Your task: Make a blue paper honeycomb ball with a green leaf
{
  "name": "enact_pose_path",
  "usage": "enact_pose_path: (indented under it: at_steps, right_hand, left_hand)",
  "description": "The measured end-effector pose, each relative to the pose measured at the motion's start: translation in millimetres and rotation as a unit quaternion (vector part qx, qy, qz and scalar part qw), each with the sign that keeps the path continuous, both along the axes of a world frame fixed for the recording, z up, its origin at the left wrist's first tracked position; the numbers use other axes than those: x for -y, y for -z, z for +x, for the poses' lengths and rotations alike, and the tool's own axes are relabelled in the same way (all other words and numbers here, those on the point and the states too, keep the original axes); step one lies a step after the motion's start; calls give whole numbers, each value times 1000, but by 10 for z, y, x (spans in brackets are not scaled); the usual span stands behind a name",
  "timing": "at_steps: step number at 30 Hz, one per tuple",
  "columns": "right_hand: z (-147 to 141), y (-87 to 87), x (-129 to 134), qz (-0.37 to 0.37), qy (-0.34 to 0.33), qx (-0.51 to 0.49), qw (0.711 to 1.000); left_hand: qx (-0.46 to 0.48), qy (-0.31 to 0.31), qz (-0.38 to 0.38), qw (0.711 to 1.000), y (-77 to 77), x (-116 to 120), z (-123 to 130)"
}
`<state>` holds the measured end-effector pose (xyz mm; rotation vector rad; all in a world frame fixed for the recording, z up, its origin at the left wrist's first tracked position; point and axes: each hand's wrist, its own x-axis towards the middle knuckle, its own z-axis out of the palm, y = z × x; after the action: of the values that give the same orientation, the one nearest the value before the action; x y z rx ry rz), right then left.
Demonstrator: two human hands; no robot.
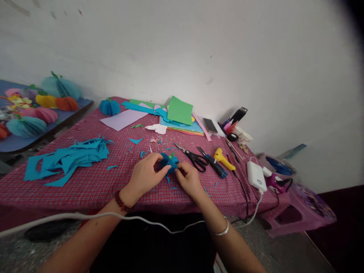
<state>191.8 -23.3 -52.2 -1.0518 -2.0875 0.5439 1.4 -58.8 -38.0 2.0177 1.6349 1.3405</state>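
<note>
A small blue paper pumpkin (170, 162) with a green top stands on the checked cloth between my two hands. My left hand (146, 172) has its thumb and fingers pinched on the pumpkin's left side. On the right side, my right hand (188, 178) grips the lower edge of the blue paper with thumb and fingertips. Black-handled scissors (196, 159) lie just right of the pumpkin. Beyond them are a blue-handled tool (214, 165) and a yellow glue gun (224, 159).
Blue paper scraps (71, 155) lie at the left; another blue pumpkin (109, 107) stands behind. Green sheets (180, 110), a phone (210, 125) and a white power bank (256, 175) are also on the cloth (93, 193). A white cable (142, 218) crosses in front.
</note>
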Motion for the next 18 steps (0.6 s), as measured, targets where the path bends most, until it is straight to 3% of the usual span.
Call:
enact_pose_path:
  at_steps: [5, 18]
  right_hand:
    - [-1, 25, -9, 7, 10, 0, 1000]
    - [-11, 4, -11, 17, 10, 5, 1000]
  left_hand:
    - [21, -3, -7, 1000, 2, -14, -6]
    - [139, 77, -75, 984, 47, -110, -53]
